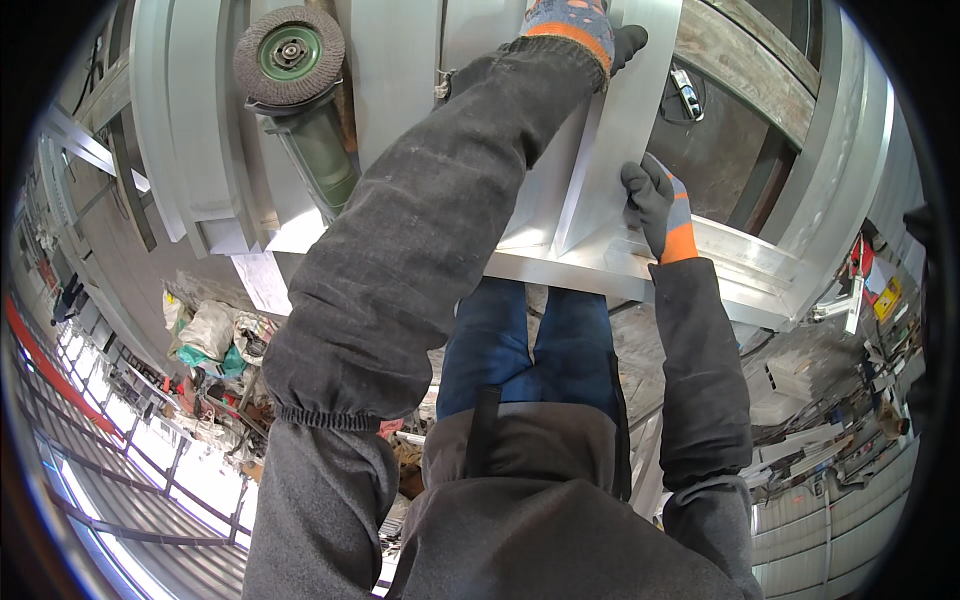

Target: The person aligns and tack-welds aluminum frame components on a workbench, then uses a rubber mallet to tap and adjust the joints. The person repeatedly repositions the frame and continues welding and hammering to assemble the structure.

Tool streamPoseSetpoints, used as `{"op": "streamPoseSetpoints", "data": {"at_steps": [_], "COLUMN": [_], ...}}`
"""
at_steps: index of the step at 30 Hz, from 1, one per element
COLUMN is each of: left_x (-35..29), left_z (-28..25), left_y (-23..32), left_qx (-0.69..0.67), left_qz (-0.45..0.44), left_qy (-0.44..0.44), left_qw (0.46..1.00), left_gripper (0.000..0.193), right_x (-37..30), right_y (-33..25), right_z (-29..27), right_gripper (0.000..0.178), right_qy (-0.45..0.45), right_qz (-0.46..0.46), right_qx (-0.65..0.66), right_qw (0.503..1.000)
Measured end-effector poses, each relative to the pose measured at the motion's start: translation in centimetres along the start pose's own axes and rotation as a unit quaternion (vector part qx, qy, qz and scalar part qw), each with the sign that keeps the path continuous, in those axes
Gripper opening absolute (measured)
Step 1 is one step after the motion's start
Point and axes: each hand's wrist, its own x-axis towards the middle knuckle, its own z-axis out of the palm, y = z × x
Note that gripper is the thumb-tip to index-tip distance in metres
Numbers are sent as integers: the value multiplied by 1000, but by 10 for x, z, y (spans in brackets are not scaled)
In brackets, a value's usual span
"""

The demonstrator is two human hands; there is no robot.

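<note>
A long grey metal channel (pixel 607 180) runs away from me, its near end close to the crosswise metal frame bar (pixel 560 270). My right hand (pixel 655 200), in a grey and orange glove, is closed on the channel's right edge near that end. Farther up, my left hand (pixel 580 25), in a patterned glove with an orange cuff, lies at the same channel. Its dark thumb sticks out to the right over the flat face; the other fingers are cut off by the top edge. A green angle grinder (pixel 315 150) with a flap disc facing up rests to the left of my forearm.
More grey metal profiles (pixel 395 70) lie side by side at the left. A small tool with a silvery body (pixel 687 95) sits inside the frame at the right. Sacks (pixel 208 330) and scrap clutter the floor at lower left; metal offcuts (pixel 790 440) lie at lower right.
</note>
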Motion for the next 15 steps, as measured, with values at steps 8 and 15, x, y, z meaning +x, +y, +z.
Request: {"op": "streamPoseSetpoints", "data": {"at_steps": [8,15], "left_x": [-4,-4], "left_z": [-5,-8], "left_y": [7,7], "left_qx": [-33,-39], "left_qz": [-38,-55], "left_qy": [2,-27], "left_qw": [999,997], "left_gripper": [59,59], "right_x": [-5,0], "right_y": [1,3], "right_z": [-3,0], "right_gripper": [39,39], "right_qy": [24,10], "right_qz": [37,-1], "right_qx": [2,10], "right_qw": [999,1000]}}
